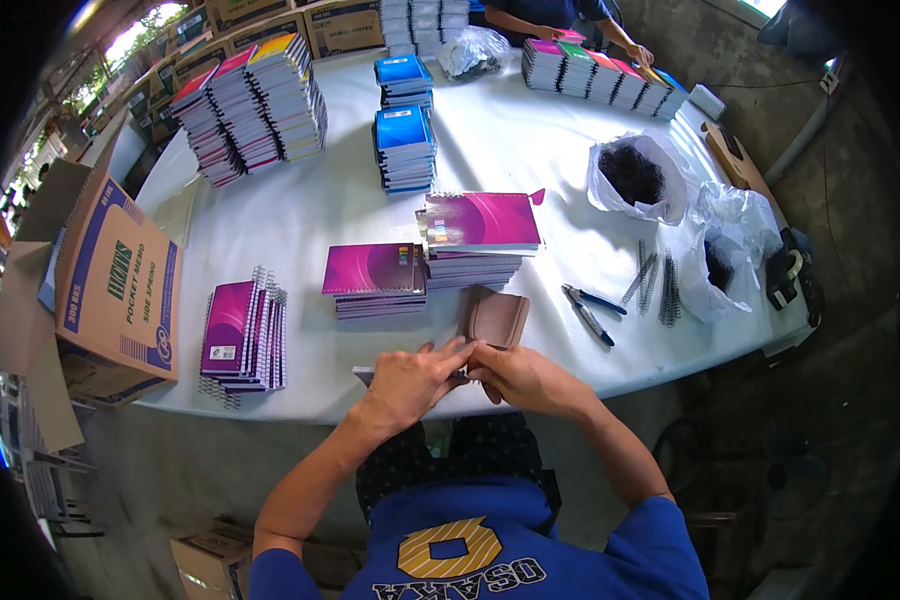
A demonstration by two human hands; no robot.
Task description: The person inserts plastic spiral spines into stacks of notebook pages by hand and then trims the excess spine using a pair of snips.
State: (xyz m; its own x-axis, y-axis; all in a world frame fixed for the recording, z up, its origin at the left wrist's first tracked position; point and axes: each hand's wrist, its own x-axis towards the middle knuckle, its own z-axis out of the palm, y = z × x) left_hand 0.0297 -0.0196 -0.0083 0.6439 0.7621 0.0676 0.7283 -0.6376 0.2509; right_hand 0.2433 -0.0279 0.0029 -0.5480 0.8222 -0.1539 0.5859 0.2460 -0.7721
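At the table's near edge my left hand [410, 382] is closed over a small notebook [363, 374], mostly hidden beneath it. My right hand [530, 378] pinches at that notebook's right edge, fingertips meeting those of the left; exactly what they grip is covered. Just beyond the fingers lies a brown block-like piece [497, 318]. Farther off are a stack of magenta notebooks [375, 270] and a taller magenta stack [480, 222]. Left of my hands sits a pile of spiral-bound purple notebooks [232, 325]. Pliers [592, 312] with blue-and-black handles rest to the right.
Loose wire spirals [655, 285] lie beside two plastic bags of black coils [635, 175]. An opened cardboard box [120, 280] stands at left. Notebook stacks [255, 105] and blue-covered stacks [404, 135] stand farther back. Across the table a person's hands [638, 52] touch a notebook row [595, 80].
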